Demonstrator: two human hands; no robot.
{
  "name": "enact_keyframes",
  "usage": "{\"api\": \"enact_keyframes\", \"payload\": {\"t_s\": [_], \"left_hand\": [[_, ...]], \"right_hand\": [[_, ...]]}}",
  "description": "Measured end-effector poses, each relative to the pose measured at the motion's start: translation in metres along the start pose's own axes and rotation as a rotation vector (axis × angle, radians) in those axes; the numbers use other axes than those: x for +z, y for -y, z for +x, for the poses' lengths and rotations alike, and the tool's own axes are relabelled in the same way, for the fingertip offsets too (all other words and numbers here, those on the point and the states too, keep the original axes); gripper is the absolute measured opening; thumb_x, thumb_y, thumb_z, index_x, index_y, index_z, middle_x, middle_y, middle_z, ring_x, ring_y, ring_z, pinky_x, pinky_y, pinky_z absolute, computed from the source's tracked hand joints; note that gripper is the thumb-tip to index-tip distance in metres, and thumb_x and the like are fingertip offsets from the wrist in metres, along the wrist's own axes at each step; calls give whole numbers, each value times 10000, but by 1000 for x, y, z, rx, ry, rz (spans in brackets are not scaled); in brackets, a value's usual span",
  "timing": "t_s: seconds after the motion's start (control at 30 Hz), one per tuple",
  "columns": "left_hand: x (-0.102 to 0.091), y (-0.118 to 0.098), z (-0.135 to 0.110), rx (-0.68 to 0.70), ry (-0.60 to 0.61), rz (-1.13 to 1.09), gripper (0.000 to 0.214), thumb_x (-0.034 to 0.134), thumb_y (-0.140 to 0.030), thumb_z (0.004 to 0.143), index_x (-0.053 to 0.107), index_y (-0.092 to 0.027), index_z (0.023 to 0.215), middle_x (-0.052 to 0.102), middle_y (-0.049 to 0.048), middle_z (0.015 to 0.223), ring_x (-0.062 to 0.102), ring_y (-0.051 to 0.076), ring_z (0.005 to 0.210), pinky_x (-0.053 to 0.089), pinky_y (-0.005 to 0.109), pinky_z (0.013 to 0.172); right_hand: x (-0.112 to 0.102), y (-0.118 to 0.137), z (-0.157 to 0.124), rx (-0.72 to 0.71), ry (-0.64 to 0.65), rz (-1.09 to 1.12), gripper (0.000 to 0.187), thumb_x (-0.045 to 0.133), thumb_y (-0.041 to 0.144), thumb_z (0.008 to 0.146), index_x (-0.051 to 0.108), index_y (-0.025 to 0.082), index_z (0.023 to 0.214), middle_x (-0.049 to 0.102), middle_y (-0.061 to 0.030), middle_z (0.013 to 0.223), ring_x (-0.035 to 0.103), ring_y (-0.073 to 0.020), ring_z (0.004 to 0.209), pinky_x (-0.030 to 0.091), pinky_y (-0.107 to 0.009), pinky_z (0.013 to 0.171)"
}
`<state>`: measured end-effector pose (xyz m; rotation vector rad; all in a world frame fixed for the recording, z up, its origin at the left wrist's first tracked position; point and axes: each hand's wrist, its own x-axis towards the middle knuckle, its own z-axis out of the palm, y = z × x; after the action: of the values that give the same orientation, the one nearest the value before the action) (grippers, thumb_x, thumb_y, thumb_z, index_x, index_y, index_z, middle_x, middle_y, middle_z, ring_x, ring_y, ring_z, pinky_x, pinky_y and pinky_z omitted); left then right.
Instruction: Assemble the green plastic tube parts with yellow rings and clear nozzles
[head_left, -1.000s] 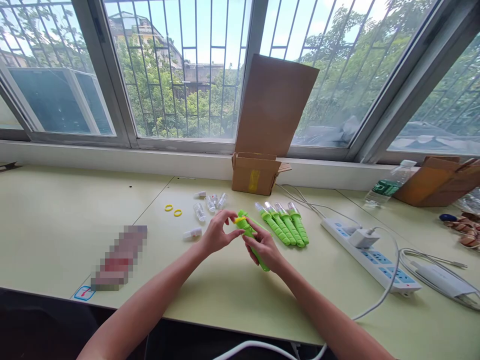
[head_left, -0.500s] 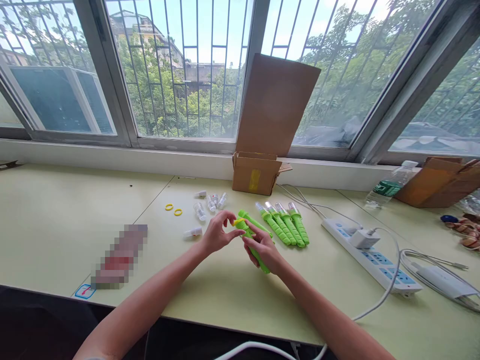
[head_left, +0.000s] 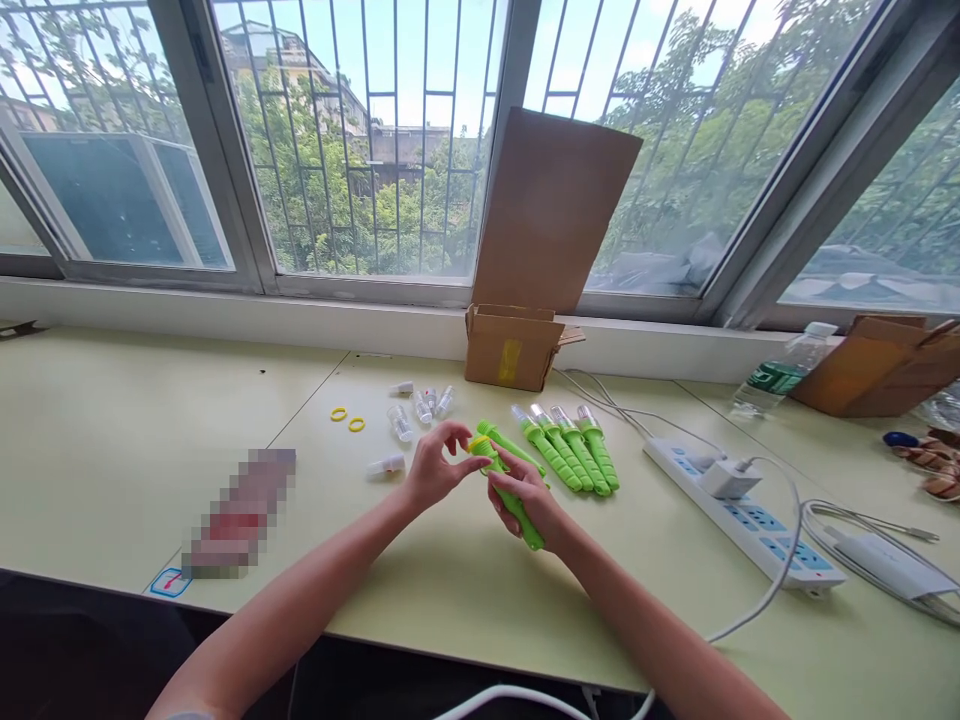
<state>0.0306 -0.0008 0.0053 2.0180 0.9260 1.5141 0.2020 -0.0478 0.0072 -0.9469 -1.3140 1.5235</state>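
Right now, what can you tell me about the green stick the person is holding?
The green stick looks like slim, bright plastic. It is tilted, with its top end pointing away and to the left, and is held over the table. The right hand grips its middle, and the left hand pinches a yellow ring at its top. Its lower end pokes out below the right hand.

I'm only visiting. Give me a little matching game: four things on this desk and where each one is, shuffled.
1 green tube
2 yellow rings
3 power strip
4 small cardboard box

A left of the clear vials
B against the window ledge
C in the right hand
D right of the four laid-out tubes

Pairs: 1-C, 2-A, 3-D, 4-B.
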Motion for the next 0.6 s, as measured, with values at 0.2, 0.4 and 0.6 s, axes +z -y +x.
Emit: {"api": "enact_keyframes", "payload": {"t_s": [0.2, 0.4, 0.6], "left_hand": [[2, -3, -5, -78, -29, -39, 407, 763, -476, 664, 581, -188, 886, 583, -12, 722, 470, 114, 638, 421, 253, 597], [5, -4, -8, -94, -46, -76, 387, 757, -412, 689, 568, -196, 948, 596, -3, 768, 494, 124, 668, 444, 264, 622], [6, -3, -11, -111, -44, -103, 387, 744, -345, 712, 556, -202, 1019, 585, -1, 798, 506, 128, 705, 453, 270, 668]], "right_hand": [[2, -1, 0, 45, 54, 40, 730, 610, 384, 779, 338, 190, 1429, 535, 66, 562, 374, -55, 289, 286, -160, 260], [1, -4, 1, -34, -11, -71, 821, 614, 400, 787, 233, 182, 1480, 546, 68, 558, 400, -71, 291, 303, -177, 258], [2, -5, 3, -76, -27, -152, 813, 587, 390, 802, 221, 137, 1482, 517, 82, 508, 421, -86, 293, 314, -181, 255]]}}
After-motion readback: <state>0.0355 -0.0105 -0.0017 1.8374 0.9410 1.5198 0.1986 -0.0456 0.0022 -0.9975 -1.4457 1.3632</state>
